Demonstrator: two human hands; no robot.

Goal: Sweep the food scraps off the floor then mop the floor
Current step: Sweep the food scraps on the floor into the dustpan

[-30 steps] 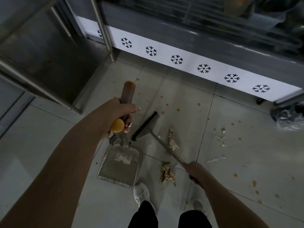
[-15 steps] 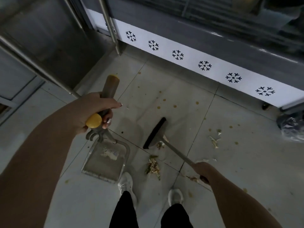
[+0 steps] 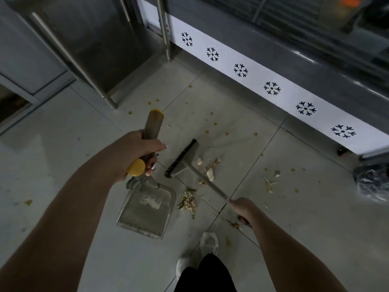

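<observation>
My left hand [image 3: 134, 153] grips the upright grey handle with yellow ends of a grey dustpan [image 3: 147, 209], which rests on the tiled floor with some scraps inside. My right hand [image 3: 244, 209] holds the thin metal handle of a small broom [image 3: 182, 159]; its black bristles touch the floor just right of the dustpan handle. A pile of food scraps [image 3: 188, 202] lies beside the pan's right edge. More scraps [image 3: 209, 170] lie right of the broom head, and others [image 3: 270, 183] farther right.
A steel table leg [image 3: 109, 100] and another leg [image 3: 166, 39] stand at the back left. A counter base with a white snowflake strip [image 3: 271, 88] runs along the right. A dark plastic bag [image 3: 372, 182] lies far right. My white shoe [image 3: 208, 243] stands below the pan. Orange stains dot the tiles.
The broom head has moved up and away from the scrap pile near the pan, with loose scraps now to its right. The view shifted right; the dustpan stays put.
</observation>
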